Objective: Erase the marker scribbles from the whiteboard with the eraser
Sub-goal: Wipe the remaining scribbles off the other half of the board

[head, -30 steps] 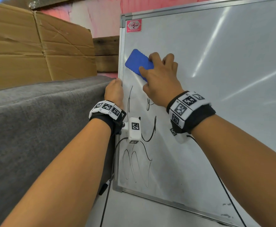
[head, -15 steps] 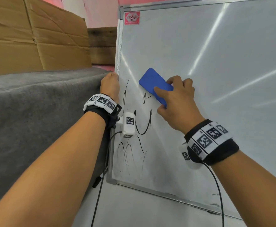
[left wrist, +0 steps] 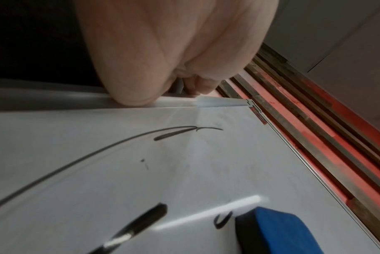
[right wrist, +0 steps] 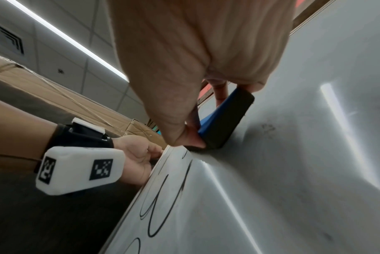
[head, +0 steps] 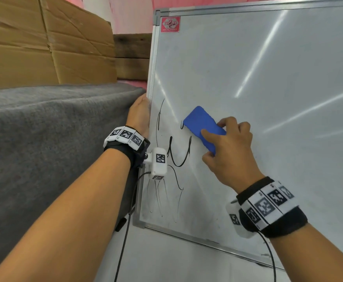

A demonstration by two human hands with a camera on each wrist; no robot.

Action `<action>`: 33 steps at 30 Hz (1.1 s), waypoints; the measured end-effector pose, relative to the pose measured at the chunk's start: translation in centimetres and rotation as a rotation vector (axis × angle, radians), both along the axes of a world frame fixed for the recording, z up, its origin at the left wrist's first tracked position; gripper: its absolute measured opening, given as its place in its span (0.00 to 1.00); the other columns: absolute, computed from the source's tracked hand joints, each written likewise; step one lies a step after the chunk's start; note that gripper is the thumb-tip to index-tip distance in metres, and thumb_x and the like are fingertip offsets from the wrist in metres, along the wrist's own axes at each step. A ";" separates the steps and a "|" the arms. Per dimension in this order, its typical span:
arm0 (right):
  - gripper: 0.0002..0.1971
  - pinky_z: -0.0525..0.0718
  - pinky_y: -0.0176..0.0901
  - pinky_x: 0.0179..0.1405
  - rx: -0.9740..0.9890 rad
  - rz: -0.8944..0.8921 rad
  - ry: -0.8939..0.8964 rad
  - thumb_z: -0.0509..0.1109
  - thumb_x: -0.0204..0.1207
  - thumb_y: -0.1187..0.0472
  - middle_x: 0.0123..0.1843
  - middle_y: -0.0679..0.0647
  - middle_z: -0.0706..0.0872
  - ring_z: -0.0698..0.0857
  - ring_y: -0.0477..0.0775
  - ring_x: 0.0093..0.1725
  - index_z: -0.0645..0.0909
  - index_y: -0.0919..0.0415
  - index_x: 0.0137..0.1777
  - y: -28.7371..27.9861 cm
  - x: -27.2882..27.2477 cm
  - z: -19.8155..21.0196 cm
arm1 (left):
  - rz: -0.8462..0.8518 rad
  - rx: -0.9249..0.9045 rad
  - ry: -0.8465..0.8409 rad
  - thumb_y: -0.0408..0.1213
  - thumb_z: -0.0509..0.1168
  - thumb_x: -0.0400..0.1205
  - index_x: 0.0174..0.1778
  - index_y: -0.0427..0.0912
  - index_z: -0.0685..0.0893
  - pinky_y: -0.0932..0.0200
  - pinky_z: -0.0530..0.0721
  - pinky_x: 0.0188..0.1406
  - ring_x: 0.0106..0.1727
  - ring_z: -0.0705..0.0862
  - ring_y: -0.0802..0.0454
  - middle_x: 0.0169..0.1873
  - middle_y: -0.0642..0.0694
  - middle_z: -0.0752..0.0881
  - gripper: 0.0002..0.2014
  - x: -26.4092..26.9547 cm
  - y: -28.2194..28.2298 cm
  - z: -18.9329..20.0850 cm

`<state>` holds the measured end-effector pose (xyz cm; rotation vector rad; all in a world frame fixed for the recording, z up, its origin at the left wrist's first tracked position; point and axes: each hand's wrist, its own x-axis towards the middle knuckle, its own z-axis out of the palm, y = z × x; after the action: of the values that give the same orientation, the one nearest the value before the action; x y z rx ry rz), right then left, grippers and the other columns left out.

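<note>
Down and rightward has come the right hand (head: 230, 151), thumb and fingers pinching the blue rectangular eraser with its dark felt face (head: 202, 127), pressed onto the white metal-framed whiteboard (head: 268, 98) beside the black marker scribbles (head: 178, 157). Left hand (head: 139, 116) grips the board's left edge, fingers apparently curled behind it. Best keep the felt flat and sweep leftward over the loops, bracing firmly.

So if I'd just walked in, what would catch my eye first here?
Probably the bright blue eraser, gripped by the right hand and pressed flat on the whiteboard. Next, the black marker scribbles looping down the board's lower left, beside the left hand that holds its edge.
</note>
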<state>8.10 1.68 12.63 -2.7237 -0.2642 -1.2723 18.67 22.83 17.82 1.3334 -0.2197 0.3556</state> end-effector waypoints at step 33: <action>0.17 0.75 0.52 0.51 0.056 0.015 0.054 0.73 0.70 0.56 0.63 0.59 0.71 0.62 0.58 0.53 0.84 0.50 0.60 4.5 1.7 0.4 | -0.243 -0.368 0.083 0.37 0.53 0.87 0.47 0.43 0.92 0.42 0.86 0.62 0.49 0.90 0.43 0.50 0.39 0.92 0.20 -0.8 0.1 -0.5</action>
<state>9.78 6.18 13.08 -2.6989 -0.2395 -1.1814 17.86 22.89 17.36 0.9435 -0.2316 0.1258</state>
